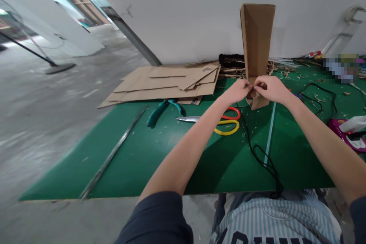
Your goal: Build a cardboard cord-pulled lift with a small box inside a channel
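Observation:
A tall, open-fronted cardboard piece [259, 42] stands upright on the green table, its lower end bent and creased toward me. My left hand [239, 88] pinches the left side of that lower part with thumb and fingers. From the other side my right hand [270, 87] grips the same folded cardboard, and the fingertips of both hands nearly meet. Just below my left forearm lie scissors [228, 127] with one red and one yellow handle loop. A black cord [251, 141] runs down from near the cardboard to the table's front edge.
Flat cardboard sheets [162, 80] are stacked at the back left. Teal-handled pliers [157, 114] and a bundle of thin metal wires [114, 152] lie left. A pale glue stick [270, 133] is beneath my hands. A pink device [347, 135] sits right; dry twigs [231, 71] line the wall.

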Available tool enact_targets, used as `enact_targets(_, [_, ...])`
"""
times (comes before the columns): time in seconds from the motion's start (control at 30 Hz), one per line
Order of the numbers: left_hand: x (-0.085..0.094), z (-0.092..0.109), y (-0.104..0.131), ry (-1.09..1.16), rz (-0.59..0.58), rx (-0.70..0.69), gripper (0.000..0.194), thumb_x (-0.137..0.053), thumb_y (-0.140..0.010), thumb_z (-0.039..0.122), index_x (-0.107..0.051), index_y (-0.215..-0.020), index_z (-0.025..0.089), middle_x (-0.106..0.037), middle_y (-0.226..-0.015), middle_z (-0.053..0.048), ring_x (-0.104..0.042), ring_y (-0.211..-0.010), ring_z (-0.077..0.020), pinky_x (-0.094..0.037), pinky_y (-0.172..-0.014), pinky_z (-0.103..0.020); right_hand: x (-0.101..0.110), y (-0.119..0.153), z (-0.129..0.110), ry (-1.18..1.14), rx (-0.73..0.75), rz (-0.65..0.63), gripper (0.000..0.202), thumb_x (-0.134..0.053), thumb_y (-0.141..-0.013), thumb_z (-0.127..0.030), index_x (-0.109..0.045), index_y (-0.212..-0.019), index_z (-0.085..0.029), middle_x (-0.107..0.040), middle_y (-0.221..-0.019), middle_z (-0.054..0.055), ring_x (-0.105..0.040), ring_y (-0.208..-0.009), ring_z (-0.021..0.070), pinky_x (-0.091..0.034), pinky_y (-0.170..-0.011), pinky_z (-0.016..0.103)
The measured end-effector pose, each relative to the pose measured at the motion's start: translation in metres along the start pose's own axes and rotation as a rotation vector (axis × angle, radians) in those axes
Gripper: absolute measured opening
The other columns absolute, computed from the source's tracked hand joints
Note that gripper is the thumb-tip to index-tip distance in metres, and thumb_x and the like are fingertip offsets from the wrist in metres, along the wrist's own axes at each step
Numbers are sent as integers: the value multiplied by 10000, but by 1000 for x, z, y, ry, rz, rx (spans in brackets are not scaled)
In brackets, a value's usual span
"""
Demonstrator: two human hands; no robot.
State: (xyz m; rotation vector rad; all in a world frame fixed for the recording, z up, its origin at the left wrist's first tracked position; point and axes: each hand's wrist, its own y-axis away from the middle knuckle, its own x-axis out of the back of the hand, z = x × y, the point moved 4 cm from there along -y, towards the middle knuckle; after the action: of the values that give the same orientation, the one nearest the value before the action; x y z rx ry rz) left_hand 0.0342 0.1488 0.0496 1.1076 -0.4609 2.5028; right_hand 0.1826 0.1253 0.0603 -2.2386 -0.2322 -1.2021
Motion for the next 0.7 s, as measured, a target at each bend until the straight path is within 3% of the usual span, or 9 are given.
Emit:
enact_targets(0.33, [10,5,4,-110,-49,-129,182,-585,-809,284,-683,-762,139,-680,-799,-49,-592,-782,-184,-426,-725,-302,1,0,2,16,-59,20,108,-578,-856,-284,-651,-870,-206,-722,-816,28,-632,-732,170,-368,-639,272])
enact_targets(0.53, [12,8,7,-175,47,-172,164,-581,-749,220,-670,-857,133,-675,-932,-85,-604,-888,-215,-457,-812,-330,-1,1,0,-63,-56,17,111,-540,-876,-279,-626,-892,-210,-723,-839,22,-638,-733,170,-373,-651,276])
enact_targets(0.7, [18,8,10,-127,-56,-158,295,-555,-696,158,-680,-962,134,-698,-944,-69,-619,-859,-199,-466,-790,-313,-2,1,2,-88,-71,-3,126,-529,-886,-295,-617,-911,-207,-702,-783,10,-611,-675,155,-362,-633,273])
